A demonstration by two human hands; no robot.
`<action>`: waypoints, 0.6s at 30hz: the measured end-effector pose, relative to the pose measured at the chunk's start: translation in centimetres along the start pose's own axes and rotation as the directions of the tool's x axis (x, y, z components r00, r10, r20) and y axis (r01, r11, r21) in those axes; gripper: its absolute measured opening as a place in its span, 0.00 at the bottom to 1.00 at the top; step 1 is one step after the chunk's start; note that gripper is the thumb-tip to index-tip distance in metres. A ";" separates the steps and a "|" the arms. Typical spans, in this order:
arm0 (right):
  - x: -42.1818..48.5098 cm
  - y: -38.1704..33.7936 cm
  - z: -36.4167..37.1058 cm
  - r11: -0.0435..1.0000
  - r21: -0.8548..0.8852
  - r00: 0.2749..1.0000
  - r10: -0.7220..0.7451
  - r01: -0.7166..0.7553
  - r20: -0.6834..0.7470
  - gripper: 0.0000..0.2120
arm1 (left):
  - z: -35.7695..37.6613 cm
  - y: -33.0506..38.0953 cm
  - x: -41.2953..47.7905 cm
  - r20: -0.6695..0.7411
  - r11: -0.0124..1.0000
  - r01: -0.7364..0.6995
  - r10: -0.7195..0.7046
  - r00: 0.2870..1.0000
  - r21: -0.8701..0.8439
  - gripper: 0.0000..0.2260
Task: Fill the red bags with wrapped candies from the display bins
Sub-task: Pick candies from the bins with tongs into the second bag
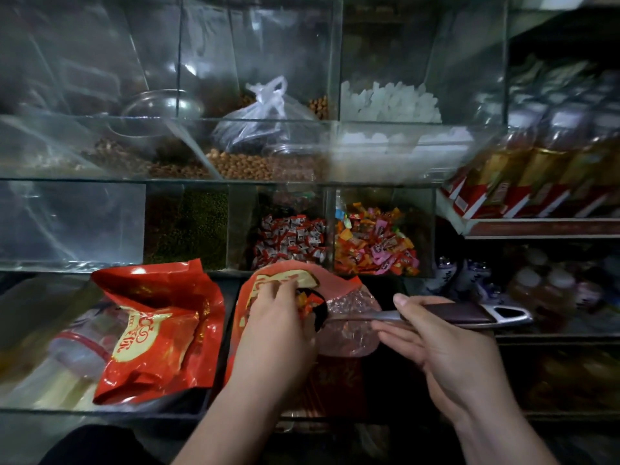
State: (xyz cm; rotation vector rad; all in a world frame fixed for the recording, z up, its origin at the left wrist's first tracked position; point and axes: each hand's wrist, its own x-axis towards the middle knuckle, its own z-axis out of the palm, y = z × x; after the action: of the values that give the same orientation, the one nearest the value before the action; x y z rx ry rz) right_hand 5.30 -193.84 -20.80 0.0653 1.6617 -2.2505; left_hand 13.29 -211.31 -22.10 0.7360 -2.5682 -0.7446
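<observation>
Glass bins [67, 226], wrapped candies [375, 243], red bag [157, 330]

Dim, soft-focus scene with glare streaking the glass bins [235, 122], blurred bottles [543, 152] at right, and bowed wide-angle edges.

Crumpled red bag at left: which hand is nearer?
Left. The left hand grips the open red bag just right of the crumpled red bag; the right hand is farther right, holding the scoop.
</observation>
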 end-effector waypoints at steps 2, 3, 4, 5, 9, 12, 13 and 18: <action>-0.4 -0.4 -0.9 1.000 0.017 1.000 -0.010 0.010 -0.005 0.03 | 0.6 -0.1 0.7 0.090 0.994 0.105 -0.108 0.990 0.042 0.27; -0.6 -0.6 -1.3 1.000 0.020 1.000 -0.021 0.021 -0.012 0.06 | 0.9 -0.1 1.1 0.143 0.988 0.144 -0.151 0.978 0.060 0.28; -0.8 -0.8 -1.6 0.999 0.028 0.999 -0.034 0.034 -0.012 0.09 | 1.2 -0.2 1.5 0.195 0.983 0.167 -0.179 0.964 0.076 0.29; -1.1 -1.2 -1.8 0.999 0.035 0.999 -0.039 0.039 -0.010 0.12 | 1.5 -0.3 1.7 0.239 0.981 0.175 -0.191 0.952 0.084 0.30; -2.2 -2.6 -2.1 0.996 0.083 0.997 -0.038 0.033 0.061 0.17 | 2.4 -0.5 1.6 0.306 0.989 0.148 -0.149 0.940 0.028 0.30; -2.9 -3.0 -2.0 0.997 0.070 0.992 -0.038 0.030 0.123 0.17 | 2.7 -0.2 1.2 0.282 0.993 0.115 -0.107 0.953 -0.013 0.29; -3.1 -3.0 -1.9 0.997 0.065 0.989 -0.042 0.034 0.141 0.17 | 2.7 -0.1 1.1 0.255 0.995 0.095 -0.088 0.963 -0.014 0.29; -4.2 -4.6 -2.2 0.990 0.095 0.980 -0.121 0.107 0.161 0.12 | 1.7 1.2 0.9 0.093 0.996 -0.062 0.056 0.994 0.065 0.28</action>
State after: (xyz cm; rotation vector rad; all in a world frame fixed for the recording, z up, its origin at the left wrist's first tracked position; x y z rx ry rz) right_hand 7.54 -189.59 -16.25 -0.1970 1.5175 -2.3395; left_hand 11.33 -210.31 -22.56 0.6576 -2.6974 -0.6903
